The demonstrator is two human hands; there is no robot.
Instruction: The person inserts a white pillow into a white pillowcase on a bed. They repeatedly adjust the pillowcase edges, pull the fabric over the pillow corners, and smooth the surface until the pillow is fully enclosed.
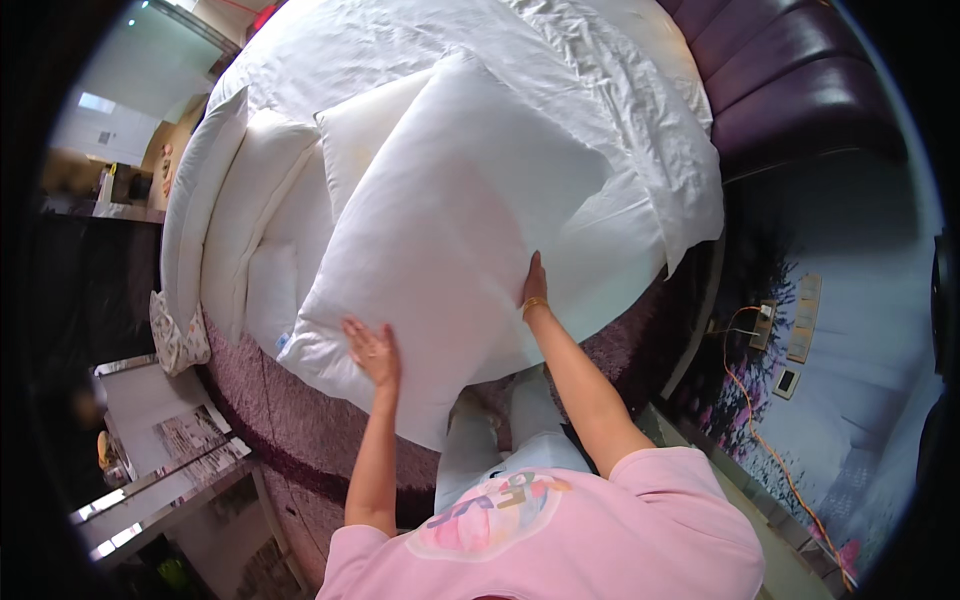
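A large white pillow [420, 225] lies tilted across the near part of a bed, with one corner hanging past the mattress edge. My left hand [373, 352] rests on top of its near left end, fingers spread. Beside the pillow's right side, my right hand [535, 283] is turned edge-on with a gold-coloured bracelet at the wrist; whether it grips any fabric cannot be seen. Another white pillow [360, 142] is partly covered by the large one. To the left, two more white pillows [251, 202] [196, 217] lean side by side.
A rumpled white sheet [630, 135] covers the bed's right side, near a purple padded headboard [802, 82]. Purple carpet [300, 405] surrounds the bed. An orange cable [750, 405] runs from a wall socket [763, 325]. A glossy table [172, 480] stands at lower left.
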